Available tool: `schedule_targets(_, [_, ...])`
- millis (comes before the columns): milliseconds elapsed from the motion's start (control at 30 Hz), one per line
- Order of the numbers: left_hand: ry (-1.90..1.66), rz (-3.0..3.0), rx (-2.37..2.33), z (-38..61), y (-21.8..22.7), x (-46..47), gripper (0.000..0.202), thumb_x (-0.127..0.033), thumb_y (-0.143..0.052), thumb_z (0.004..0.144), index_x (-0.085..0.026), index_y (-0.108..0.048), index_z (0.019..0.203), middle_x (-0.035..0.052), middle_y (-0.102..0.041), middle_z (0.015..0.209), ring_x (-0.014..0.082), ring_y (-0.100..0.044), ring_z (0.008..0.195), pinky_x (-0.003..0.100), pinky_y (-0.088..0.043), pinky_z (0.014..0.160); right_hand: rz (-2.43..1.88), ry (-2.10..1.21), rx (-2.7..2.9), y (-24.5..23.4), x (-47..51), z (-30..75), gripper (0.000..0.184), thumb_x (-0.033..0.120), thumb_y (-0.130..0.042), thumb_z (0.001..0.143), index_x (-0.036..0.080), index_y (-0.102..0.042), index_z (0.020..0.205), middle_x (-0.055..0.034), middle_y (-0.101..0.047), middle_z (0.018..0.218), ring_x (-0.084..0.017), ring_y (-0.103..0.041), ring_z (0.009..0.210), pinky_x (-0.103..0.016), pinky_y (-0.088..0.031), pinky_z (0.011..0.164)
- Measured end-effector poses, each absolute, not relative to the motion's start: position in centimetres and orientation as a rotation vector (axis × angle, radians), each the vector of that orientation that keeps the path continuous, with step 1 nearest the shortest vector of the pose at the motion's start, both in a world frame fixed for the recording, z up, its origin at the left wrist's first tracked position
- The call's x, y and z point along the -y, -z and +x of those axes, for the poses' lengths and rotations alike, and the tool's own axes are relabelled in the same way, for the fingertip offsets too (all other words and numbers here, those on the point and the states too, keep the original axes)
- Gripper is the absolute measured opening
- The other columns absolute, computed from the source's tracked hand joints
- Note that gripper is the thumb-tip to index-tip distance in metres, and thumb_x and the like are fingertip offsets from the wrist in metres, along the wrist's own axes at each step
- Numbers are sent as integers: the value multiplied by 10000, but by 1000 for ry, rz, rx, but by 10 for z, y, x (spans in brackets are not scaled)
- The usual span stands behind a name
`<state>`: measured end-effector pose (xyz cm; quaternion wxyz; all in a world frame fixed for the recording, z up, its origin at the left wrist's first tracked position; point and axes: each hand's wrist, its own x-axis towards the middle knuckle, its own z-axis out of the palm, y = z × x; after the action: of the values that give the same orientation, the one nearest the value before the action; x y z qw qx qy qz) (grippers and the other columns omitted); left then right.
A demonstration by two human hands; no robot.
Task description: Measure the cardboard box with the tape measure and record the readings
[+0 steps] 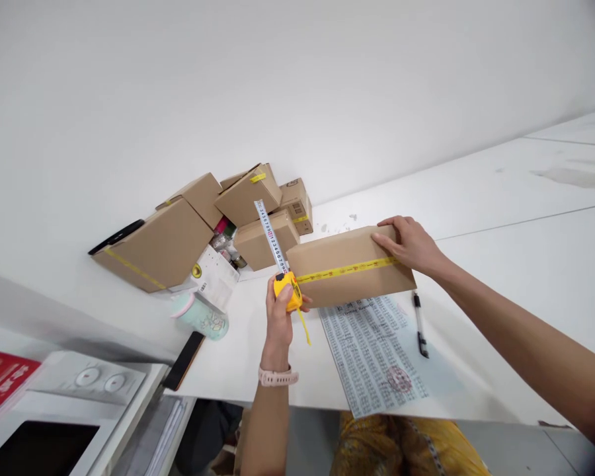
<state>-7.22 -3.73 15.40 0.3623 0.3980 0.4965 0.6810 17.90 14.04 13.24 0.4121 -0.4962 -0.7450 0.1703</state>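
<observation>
My left hand (279, 311) grips a yellow tape measure (288, 291), thumb on its case. Its blade (271, 235) sticks out up and away, past the left end of a cardboard box (347, 264). A yellow strip of printed tape runs along that box's near face. My right hand (409, 243) holds the box at its right end, thumb on the near face and fingers over the top edge. The box is tilted above the white table (322, 363). Below it lies a printed sheet (377, 357) with a red stamp, partly hidden by the box. A black pen (420, 327) rests beside the sheet.
Several cardboard boxes (248, 198) are piled against the wall at the back left. Before them stand a mint-coloured cup (203, 317) and a white paper (215, 277). A dark flat object (184, 360) lies at the table's left edge. Further left is a white appliance (86, 377).
</observation>
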Motion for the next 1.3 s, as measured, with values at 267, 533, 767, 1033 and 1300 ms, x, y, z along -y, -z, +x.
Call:
schedule_targets(267, [-1636, 1040, -1199, -22, -122, 56, 585, -449, -769, 704, -255, -487, 1178, 36, -591, 1045, 153, -675, 627, 232, -505, 464, -1060, -231, 2038, -142, -178, 148, 348, 476, -413, 910, 218, -636, 975, -117, -700, 993, -309, -596, 935, -486, -423, 867])
schedule_targets(533, [-1437, 879, -1067, 14, -73, 51, 567, -411, -734, 714, -237, -476, 1188, 54, -570, 1135, 128, -664, 606, 224, -491, 466, -981, -74, 2097, -148, -186, 132, 385, 337, -308, 972, 238, -631, 1158, -89, -704, 1081, -283, -576, 1005, -472, -344, 931])
schedule_targets(767, [-1439, 875, -1065, 14, -76, 43, 529, -398, -710, 727, -235, -488, 1178, 50, -571, 1140, 125, -666, 595, 223, -481, 462, -979, 163, 2221, -144, -182, 130, 542, 204, -230, 974, 315, -468, 1448, -106, -655, 1053, -288, -507, 913, -453, -327, 826])
schedule_targets(1033, [-1429, 825, -1055, 22, -65, 45, 552, -453, -727, 706, -215, -491, 1144, 67, -598, 1137, 130, -671, 573, 220, -478, 448, -918, 336, 2314, -142, -188, 128, 579, 174, -244, 964, 439, -491, 1415, -101, -610, 1087, -280, -471, 910, -447, -311, 823])
schedule_targets(1300, [-1370, 825, -997, 8, -52, 38, 679, -491, -750, 670, -242, -451, 1227, 119, -628, 1226, 152, -678, 622, 252, -502, 490, -933, 380, 2340, -143, -188, 129, 599, 138, -305, 930, 447, -508, 1402, -102, -608, 1110, -292, -473, 924, -438, -294, 803])
